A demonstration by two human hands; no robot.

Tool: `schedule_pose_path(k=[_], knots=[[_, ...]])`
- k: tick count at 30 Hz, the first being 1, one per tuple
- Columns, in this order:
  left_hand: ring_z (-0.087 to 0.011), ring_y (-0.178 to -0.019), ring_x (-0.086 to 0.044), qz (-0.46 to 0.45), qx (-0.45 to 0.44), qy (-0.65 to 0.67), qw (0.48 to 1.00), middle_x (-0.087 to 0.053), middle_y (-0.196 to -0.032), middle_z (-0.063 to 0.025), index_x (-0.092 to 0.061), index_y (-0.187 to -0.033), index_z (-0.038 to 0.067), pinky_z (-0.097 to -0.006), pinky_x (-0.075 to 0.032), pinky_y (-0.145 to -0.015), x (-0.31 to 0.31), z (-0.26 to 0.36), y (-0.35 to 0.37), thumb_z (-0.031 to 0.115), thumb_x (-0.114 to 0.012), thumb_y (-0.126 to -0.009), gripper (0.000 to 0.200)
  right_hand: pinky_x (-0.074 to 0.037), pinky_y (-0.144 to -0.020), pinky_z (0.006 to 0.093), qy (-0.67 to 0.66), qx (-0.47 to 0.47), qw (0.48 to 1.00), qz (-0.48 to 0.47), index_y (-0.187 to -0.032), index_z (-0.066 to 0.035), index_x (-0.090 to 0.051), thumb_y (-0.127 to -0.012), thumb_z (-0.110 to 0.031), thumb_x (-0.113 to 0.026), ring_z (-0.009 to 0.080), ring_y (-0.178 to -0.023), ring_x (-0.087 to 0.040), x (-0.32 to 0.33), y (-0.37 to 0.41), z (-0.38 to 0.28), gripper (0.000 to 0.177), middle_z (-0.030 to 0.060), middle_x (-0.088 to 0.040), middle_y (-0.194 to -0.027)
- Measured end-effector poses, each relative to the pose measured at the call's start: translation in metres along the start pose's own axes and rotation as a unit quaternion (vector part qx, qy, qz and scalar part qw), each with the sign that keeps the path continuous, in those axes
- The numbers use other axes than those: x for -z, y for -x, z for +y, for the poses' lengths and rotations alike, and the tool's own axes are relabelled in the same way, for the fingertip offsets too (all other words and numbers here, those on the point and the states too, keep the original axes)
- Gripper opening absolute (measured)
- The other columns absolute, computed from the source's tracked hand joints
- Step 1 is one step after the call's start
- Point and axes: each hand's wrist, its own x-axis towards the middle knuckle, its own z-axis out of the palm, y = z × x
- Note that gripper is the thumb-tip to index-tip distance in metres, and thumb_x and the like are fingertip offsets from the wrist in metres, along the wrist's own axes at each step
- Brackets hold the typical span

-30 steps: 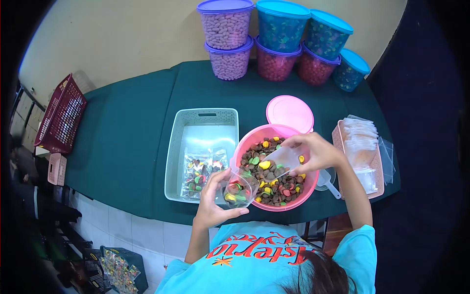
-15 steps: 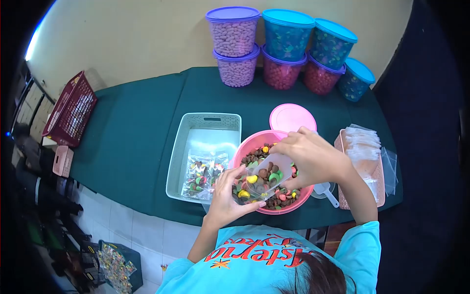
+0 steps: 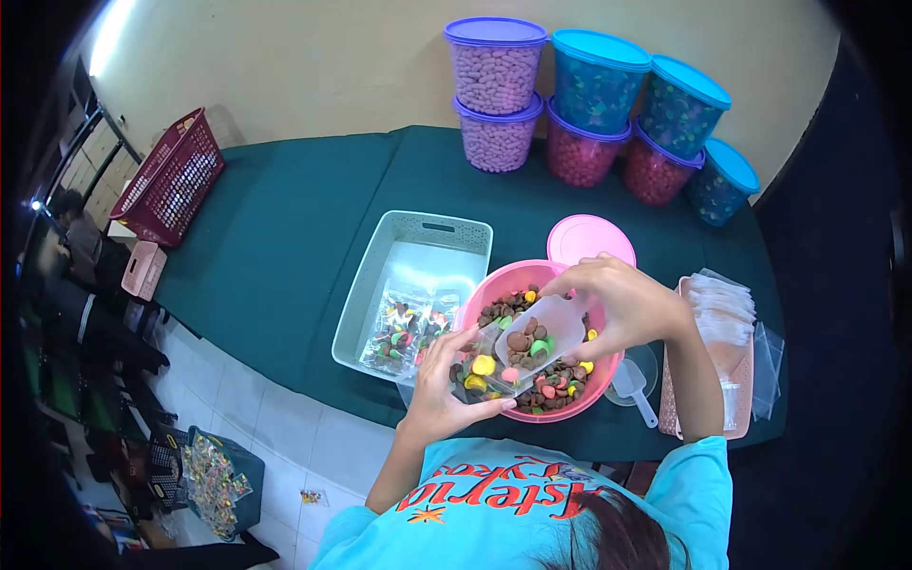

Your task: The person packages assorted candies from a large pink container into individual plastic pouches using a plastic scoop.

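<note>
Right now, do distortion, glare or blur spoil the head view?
Head view: strong fisheye bends the table edges, black vignette fills the corners; mild glare in the grey bin; the right hand, scoop, left hand and clear bag are sharp.

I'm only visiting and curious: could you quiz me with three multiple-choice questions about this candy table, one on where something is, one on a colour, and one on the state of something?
1. Where do the filled candy bags lie?
A. In the grey basket beside the bowl
B. On a shelf
C. In a drawer

2. What colour is the bowl holding the candies?
A. Blue
B. Pink
C. White

3. How is the scoop in the right hand?
A. Empty
B. Lying on the table
C. Loaded with candies

Answers:
1 A: the bags lie on the basket's floor.
2 B: its rim and wall are pink.
3 C: candies fill it, just above the small bag in the left hand.
</note>
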Motion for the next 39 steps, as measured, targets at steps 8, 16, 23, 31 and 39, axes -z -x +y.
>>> schedule_pose_path(k=[8, 16, 23, 31, 39], knots=[[-0.0223, -0.093, -0.053, 0.04, 0.023, 0.05, 0.998, -0.05, -0.105, -0.0133, -0.043, -0.116, 0.001, -0.0353, -0.044, -0.079, 0.009, -0.001, 0.001, 0.027, -0.083, -0.048, 0.084, -0.047, -0.072, 0.0328, -0.131, -0.066, 0.985, 0.092, -0.098, -0.001, -0.057, -0.05, -0.025, -0.076, 0.0224, -0.083, -0.059, -0.019, 0.033, 0.046, 0.058, 0.0131, -0.06, -0.09], [-0.0228, -0.097, -0.049, 0.061, -0.053, 0.069, 0.994, -0.043, -0.108, -0.0135, -0.036, -0.119, -0.001, -0.0329, -0.044, -0.081, -0.004, 0.015, -0.04, 0.023, -0.085, -0.048, 0.09, -0.041, -0.08, 0.0352, -0.177, -0.131, 0.959, 0.177, -0.104, 0.001, -0.049, -0.076, -0.032, -0.061, 0.0265, -0.094, -0.051, -0.062, 0.041, -0.01, 0.045, 0.0161, -0.051, -0.101], [-0.0215, -0.095, -0.05, 0.057, -0.101, 0.032, 0.993, -0.044, -0.106, -0.0133, -0.034, -0.12, -0.002, -0.0313, -0.044, -0.078, -0.023, 0.028, -0.054, 0.016, -0.077, -0.06, 0.075, -0.04, -0.055, 0.0285, -0.239, -0.191, 0.84, 0.448, -0.086, 0.0, -0.047, -0.088, -0.016, -0.043, 0.0134, -0.059, -0.049, -0.105, 0.023, -0.037, 0.017, 0.0075, -0.049, -0.064], [-0.0039, -0.05, -0.045, 0.017, 0.085, 0.292, 0.952, -0.05, -0.06, -0.0013, -0.042, -0.081, 0.002, -0.0196, -0.036, -0.043, -0.038, 0.023, -0.047, 0.009, -0.046, -0.088, 0.011, -0.031, -0.042, 0.0237, -0.256, -0.213, 0.762, 0.555, -0.075, -0.002, -0.047, -0.091, -0.016, -0.039, 0.0054, -0.045, -0.039, -0.117, 0.021, -0.029, 0.023, 0.0, -0.041, -0.05], [-0.0041, -0.046, -0.036, 0.086, -0.13, 0.173, 0.973, -0.039, -0.053, -0.0023, -0.036, -0.071, 0.005, -0.0203, -0.028, -0.039, -0.05, 0.002, -0.039, 0.008, -0.051, -0.086, 0.021, -0.03, -0.04, 0.0237, -0.113, -0.098, 0.782, 0.605, -0.08, 0.001, -0.051, -0.091, -0.015, -0.038, 0.007, -0.041, -0.038, -0.132, 0.012, -0.026, 0.024, 0.0013, -0.044, -0.052]])
